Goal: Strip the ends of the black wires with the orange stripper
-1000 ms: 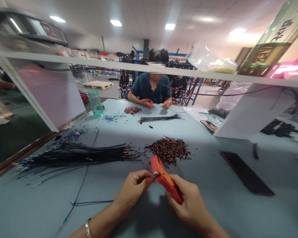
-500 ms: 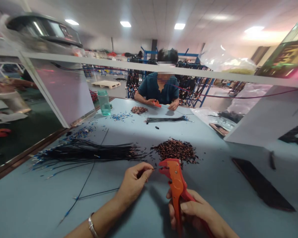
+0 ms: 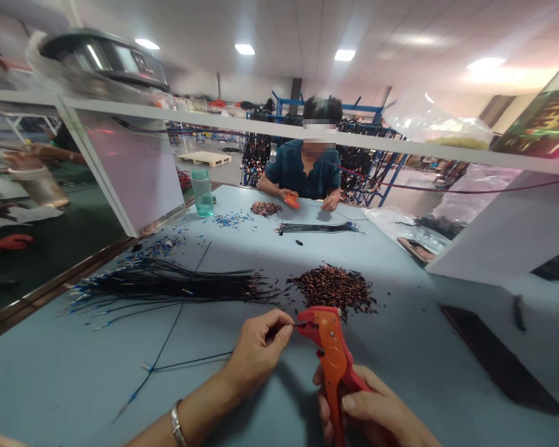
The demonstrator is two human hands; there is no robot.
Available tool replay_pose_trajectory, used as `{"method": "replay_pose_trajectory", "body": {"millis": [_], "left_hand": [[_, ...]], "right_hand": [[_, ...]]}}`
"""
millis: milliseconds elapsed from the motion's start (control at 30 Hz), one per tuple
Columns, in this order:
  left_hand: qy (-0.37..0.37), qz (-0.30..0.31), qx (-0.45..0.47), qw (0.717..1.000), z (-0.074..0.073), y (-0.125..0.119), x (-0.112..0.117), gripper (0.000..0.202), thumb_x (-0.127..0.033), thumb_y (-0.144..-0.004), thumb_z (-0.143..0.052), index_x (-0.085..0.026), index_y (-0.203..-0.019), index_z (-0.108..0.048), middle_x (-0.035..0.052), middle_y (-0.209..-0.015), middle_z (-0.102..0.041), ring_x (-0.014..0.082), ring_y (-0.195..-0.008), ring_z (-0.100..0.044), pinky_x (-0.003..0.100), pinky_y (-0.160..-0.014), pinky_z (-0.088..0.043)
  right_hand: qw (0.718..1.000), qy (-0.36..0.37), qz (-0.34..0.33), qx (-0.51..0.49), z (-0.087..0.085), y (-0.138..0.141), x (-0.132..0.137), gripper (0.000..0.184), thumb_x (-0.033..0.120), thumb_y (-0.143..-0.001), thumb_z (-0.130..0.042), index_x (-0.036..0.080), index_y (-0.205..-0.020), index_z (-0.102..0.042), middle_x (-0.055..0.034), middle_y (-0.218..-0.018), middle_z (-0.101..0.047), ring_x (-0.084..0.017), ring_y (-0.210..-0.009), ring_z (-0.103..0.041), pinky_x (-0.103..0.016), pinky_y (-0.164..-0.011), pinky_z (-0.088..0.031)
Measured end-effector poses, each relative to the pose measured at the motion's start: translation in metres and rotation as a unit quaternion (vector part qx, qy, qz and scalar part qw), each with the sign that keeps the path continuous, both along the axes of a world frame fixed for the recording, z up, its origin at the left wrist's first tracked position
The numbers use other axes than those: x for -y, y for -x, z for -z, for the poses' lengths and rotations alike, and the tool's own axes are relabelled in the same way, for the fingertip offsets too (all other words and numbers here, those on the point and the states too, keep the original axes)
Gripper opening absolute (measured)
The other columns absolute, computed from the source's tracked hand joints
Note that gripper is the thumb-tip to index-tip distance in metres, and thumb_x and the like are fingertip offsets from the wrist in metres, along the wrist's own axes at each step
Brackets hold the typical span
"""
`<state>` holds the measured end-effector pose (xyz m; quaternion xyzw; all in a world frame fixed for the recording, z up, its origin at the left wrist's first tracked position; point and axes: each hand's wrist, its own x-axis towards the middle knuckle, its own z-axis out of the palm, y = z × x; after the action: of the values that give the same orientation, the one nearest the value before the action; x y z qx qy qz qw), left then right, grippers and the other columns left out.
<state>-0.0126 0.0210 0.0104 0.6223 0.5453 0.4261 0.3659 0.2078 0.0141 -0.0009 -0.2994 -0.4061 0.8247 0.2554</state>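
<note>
While the left hand [image 3: 259, 347] pinches a thin black wire [image 3: 190, 361] near its end, the tip points rightward into the head of the orange wire stripper [image 3: 328, 344], whose handles the right hand [image 3: 377, 413] grips, nearer the body; the wire trails left over the blue table [image 3: 74, 385].

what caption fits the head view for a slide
Left hand holds black wire at orange wire stripper gripped by right hand

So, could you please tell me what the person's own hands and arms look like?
The left hand and right hand are bare, without gloves. No sleeves show on the forearms. A silver bracelet circles the left wrist.
</note>
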Motion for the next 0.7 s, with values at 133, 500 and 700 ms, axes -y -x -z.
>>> {"method": "replay_pose_trajectory", "body": {"millis": [133,500,700], "left_hand": [[0.002,-0.005,0.022,1.000,0.0009,-0.0006,0.0000,0.022,-0.032,-0.085,-0.049,-0.014,-0.078,-0.060,-0.0030,-0.062,-0.045,0.0118,-0.058,-0.037,0.023,-0.055,-0.031],[0.013,-0.008,0.062,0.998,0.0060,-0.0044,0.0006,0.022,-0.032,-0.083,-0.051,-0.014,-0.076,-0.061,-0.0029,-0.063,-0.044,0.0117,-0.059,-0.037,0.023,-0.056,-0.031],[-0.003,-0.004,0.070,0.998,0.0051,-0.0034,0.0009,0.022,-0.032,-0.082,-0.054,-0.013,-0.075,-0.063,-0.0030,-0.060,-0.044,0.0111,-0.057,-0.036,0.023,-0.054,-0.030]], "right_hand": [[1.000,0.000,-0.002,0.007,-0.0001,-0.0005,0.0012,0.039,0.032,-0.071,-0.073,0.011,-0.103,-0.062,-0.0092,-0.083,-0.071,-0.022,-0.073,-0.068,-0.032,-0.067,-0.049],[1.000,0.016,0.006,-0.004,-0.0019,0.0016,0.0035,0.037,0.030,-0.070,-0.075,0.013,-0.100,-0.063,-0.0066,-0.081,-0.069,-0.019,-0.072,-0.065,-0.031,-0.068,-0.048],[1.000,-0.009,0.002,-0.004,0.0021,0.0039,0.0031,0.039,0.035,-0.069,-0.075,0.012,-0.098,-0.062,-0.0057,-0.076,-0.066,-0.018,-0.065,-0.062,-0.029,-0.061,-0.046]]}}
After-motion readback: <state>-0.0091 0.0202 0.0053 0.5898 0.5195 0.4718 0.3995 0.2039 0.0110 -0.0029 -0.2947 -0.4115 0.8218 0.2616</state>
